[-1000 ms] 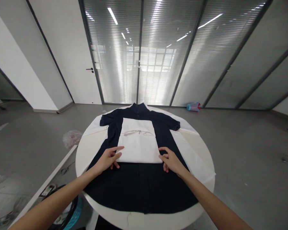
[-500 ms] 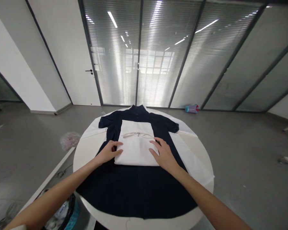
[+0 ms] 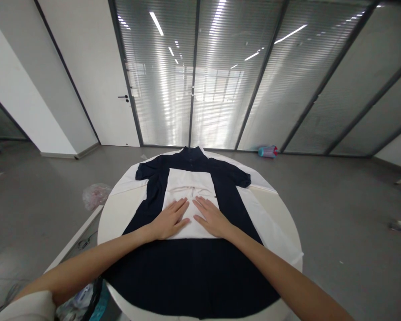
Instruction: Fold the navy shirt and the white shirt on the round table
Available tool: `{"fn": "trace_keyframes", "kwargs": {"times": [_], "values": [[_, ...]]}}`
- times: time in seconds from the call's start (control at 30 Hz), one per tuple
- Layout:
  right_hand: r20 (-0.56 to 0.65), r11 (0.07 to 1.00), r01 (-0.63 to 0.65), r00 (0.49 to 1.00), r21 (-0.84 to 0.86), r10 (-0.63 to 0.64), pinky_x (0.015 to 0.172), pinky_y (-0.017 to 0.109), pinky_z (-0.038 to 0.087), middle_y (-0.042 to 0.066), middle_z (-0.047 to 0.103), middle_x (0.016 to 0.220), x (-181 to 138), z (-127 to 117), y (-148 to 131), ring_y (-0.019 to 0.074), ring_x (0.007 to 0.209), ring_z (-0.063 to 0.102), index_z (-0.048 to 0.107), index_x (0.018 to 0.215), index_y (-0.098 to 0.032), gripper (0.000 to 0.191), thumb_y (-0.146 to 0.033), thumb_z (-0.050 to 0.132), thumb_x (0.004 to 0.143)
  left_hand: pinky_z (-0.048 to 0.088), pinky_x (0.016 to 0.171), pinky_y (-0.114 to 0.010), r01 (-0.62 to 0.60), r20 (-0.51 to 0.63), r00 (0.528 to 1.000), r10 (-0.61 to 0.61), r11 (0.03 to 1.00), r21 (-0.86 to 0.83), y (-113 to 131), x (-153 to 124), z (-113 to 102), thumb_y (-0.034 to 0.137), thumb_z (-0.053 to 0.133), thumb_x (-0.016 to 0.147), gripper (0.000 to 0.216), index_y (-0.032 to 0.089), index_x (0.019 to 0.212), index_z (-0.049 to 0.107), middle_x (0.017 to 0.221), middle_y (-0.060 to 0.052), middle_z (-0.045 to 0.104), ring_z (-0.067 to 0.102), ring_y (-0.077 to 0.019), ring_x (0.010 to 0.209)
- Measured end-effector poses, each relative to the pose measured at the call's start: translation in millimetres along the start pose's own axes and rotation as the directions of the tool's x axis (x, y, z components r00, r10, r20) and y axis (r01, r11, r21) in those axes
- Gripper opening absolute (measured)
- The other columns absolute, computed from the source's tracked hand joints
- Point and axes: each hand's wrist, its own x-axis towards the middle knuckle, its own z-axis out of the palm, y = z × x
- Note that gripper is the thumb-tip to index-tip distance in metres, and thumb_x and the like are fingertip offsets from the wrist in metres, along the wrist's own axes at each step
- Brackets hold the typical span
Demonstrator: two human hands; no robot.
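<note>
A dark navy short-sleeved shirt (image 3: 194, 267) lies spread flat over a round white table (image 3: 120, 214), collar at the far side. On its middle rests a folded white garment (image 3: 189, 180). My left hand (image 3: 170, 219) and my right hand (image 3: 211, 217) lie flat side by side on the near half of the white garment. The fingers of both hands are stretched out and point away from me. Neither hand holds anything.
White cloth (image 3: 270, 218) shows under the shirt on the right of the table. On the grey floor are a plastic bag (image 3: 95, 195) at the left, a blue and red object (image 3: 267, 151) by the glass wall, and a bin (image 3: 93, 303) near the table's left front.
Both hands have moved from the outer corners of the white garment inward and onto its middle, where they now lie flat. The garment has stayed in place.
</note>
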Motion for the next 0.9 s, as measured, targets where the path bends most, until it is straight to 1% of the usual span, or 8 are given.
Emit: {"fn": "trace_keyframes", "kwargs": {"times": [0.07,0.13,0.23,0.33,0.47,0.67,0.8,0.9], "values": [[-0.113,0.997,-0.070,0.991,-0.033,0.065,0.109,0.041,0.038,0.012,0.051,0.144,5,-13,9,0.0238,0.132,0.045,0.052,0.140,-0.018,0.044,-0.036,0.039,0.102,0.039,0.110,-0.042,0.022,-0.103,0.995,-0.015,0.997,0.069,-5,12,-9,0.031,0.044,0.100,0.044,0.019,0.142,0.048,0.146,-0.013,0.051,0.047,-0.0255,0.134],[-0.225,0.973,-0.200,0.959,-0.116,0.170,0.101,0.041,0.043,0.012,0.057,0.133,16,-25,16,0.0252,0.120,0.051,0.059,0.131,-0.019,0.037,-0.026,0.045,0.098,0.042,0.103,-0.045,0.092,-0.207,0.977,-0.055,0.981,0.172,-10,31,-14,0.015,0.046,0.095,0.042,0.020,0.136,0.053,0.137,-0.012,0.057,0.051,-0.0279,0.126],[-0.283,0.921,-0.283,0.937,-0.266,0.206,0.094,0.042,0.042,0.015,0.057,0.130,37,-31,20,0.0297,0.115,0.049,0.057,0.133,-0.016,0.041,-0.023,0.055,0.093,0.041,0.100,-0.048,0.188,-0.279,0.955,-0.099,0.931,0.312,-17,58,-10,0.009,0.048,0.089,0.047,0.016,0.136,0.053,0.137,-0.014,0.056,0.049,-0.0329,0.125],[-0.256,0.897,-0.230,0.957,-0.377,0.138,0.097,0.043,0.037,0.016,0.060,0.126,52,-21,17,0.0304,0.116,0.047,0.055,0.133,-0.013,0.042,-0.021,0.056,0.092,0.039,0.100,-0.048,0.191,-0.259,0.961,-0.094,0.905,0.380,-22,72,0,0.011,0.046,0.092,0.045,0.015,0.137,0.050,0.135,-0.015,0.056,0.051,-0.0316,0.121],[-0.268,0.867,-0.224,0.957,-0.446,0.109,0.096,0.044,0.033,0.014,0.064,0.114,57,-5,12,0.0283,0.108,0.049,0.057,0.129,-0.012,0.035,-0.012,0.047,0.095,0.040,0.095,-0.046,0.215,-0.235,0.964,-0.124,0.883,0.416,-26,72,8,0.011,0.042,0.095,0.041,0.016,0.134,0.052,0.128,-0.014,0.060,0.056,-0.0291,0.108],[-0.263,0.876,-0.190,0.962,-0.443,0.076,0.093,0.044,0.032,0.013,0.065,0.104,51,1,14,0.0273,0.097,0.050,0.066,0.113,-0.015,0.031,-0.011,0.039,0.098,0.037,0.093,-0.048,0.202,-0.195,0.972,-0.133,0.897,0.392,-30,68,2,0.013,0.039,0.097,0.032,0.019,0.119,0.062,0.108,-0.013,0.064,0.057,-0.0291,0.100],[-0.229,0.890,-0.156,0.972,-0.429,0.060,0.085,0.041,0.034,0.013,0.064,0.100,50,2,18,0.0271,0.095,0.050,0.068,0.103,-0.017,0.029,-0.012,0.040,0.097,0.039,0.088,-0.045,0.164,-0.161,0.980,-0.120,0.939,0.302,-34,65,2,0.013,0.044,0.095,0.026,0.019,0.110,0.065,0.102,-0.013,0.063,0.056,-0.0297,0.099],[-0.217,0.896,-0.134,0.975,-0.423,0.044,0.083,0.040,0.034,0.013,0.063,0.098,49,3,20,0.0270,0.094,0.049,0.069,0.100,-0.017,0.027,-0.013,0.042,0.097,0.041,0.083,-0.042,0.159,-0.146,0.982,-0.120,0.943,0.293,-37,65,4,0.012,0.047,0.093,0.023,0.018,0.107,0.065,0.104,-0.013,0.062,0.056,-0.0292,0.098]]}}
